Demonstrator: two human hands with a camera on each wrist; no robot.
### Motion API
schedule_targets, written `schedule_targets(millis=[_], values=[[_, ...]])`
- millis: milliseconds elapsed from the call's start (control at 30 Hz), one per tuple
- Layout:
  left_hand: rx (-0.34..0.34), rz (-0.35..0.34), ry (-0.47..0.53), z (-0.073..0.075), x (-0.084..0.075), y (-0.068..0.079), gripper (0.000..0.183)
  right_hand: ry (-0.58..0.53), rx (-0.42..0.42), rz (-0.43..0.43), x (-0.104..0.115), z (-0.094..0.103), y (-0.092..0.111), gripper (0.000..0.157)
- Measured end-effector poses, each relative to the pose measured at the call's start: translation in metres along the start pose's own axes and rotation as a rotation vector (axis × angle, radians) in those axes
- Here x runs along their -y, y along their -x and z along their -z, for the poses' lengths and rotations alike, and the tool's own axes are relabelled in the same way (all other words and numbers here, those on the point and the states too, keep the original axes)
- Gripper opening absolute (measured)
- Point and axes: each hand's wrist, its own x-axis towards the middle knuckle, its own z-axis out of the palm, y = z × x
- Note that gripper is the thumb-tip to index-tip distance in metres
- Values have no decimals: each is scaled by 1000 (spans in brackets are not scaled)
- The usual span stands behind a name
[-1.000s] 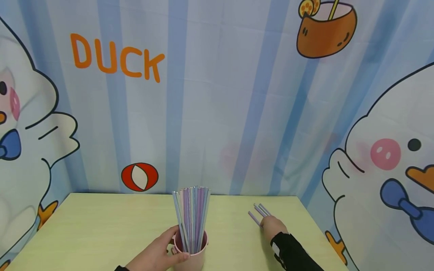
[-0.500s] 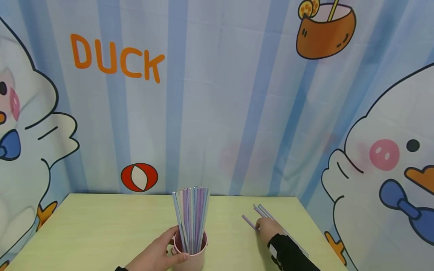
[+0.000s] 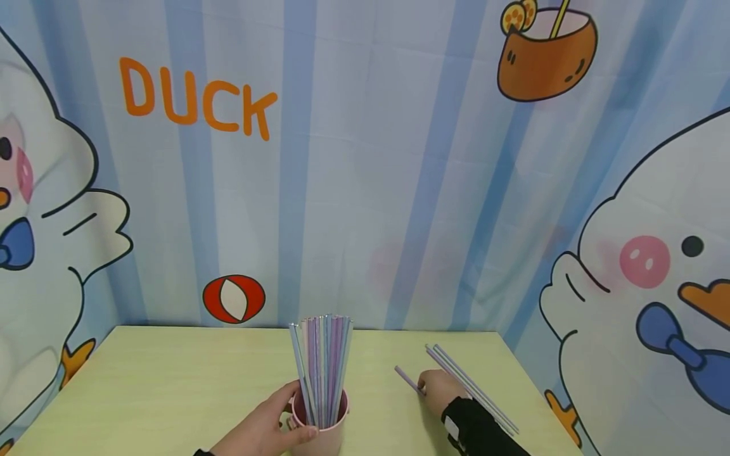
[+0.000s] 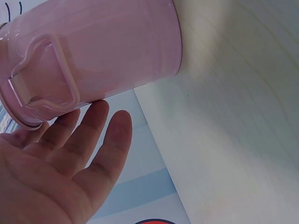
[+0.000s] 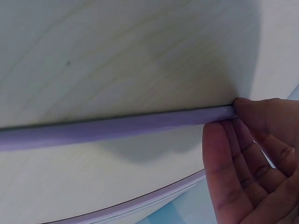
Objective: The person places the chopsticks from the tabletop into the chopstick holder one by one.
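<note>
A pink cup (image 3: 320,441) stands upright on the table, filled with a bunch of pastel straws (image 3: 324,367) in blue, pink and purple. My left hand (image 3: 268,423) holds it near the rim, thumb in front and index finger behind. The cup's bent handle (image 4: 70,79) shows in the left wrist view, with the other fingers lying loosely against or close to the wall. To the right, my right hand (image 3: 443,391) pinches a purple straw (image 5: 117,129) between thumb and fingers, low over the table. Part of that straw is hidden by the hand.
Several loose straws (image 3: 472,387) lie side by side on the table, just right of my right hand and partly behind its sleeve. The pale yellow table (image 3: 199,367) ends at a striped curtain (image 3: 353,190) with cartoon ducks.
My right hand has moved left with the purple straw, away from the other straws, which now show along most of their length. The left hand and cup have stayed put.
</note>
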Motion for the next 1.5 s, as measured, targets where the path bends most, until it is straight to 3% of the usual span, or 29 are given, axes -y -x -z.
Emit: schedule_targets(millis=[167,333,533,900,1233,1500], values=[[-3,3,-3,0,0,0,90,7,-13,11,8,-2,1,17],[-2,3,-4,0,0,0,90,-11,24,18,15,-2,0,20],[-3,0,0,0,0,0,90,-77,46,15,27,6,-4,23],[-1,17,10,-1,0,0,91,-361,-36,84,63,55,-8,27],[-2,8,10,0,1,0,90,-667,-116,36,89,84,-16,29],[-6,12,5,0,0,0,91,-831,-232,0,106,108,-22,35]])
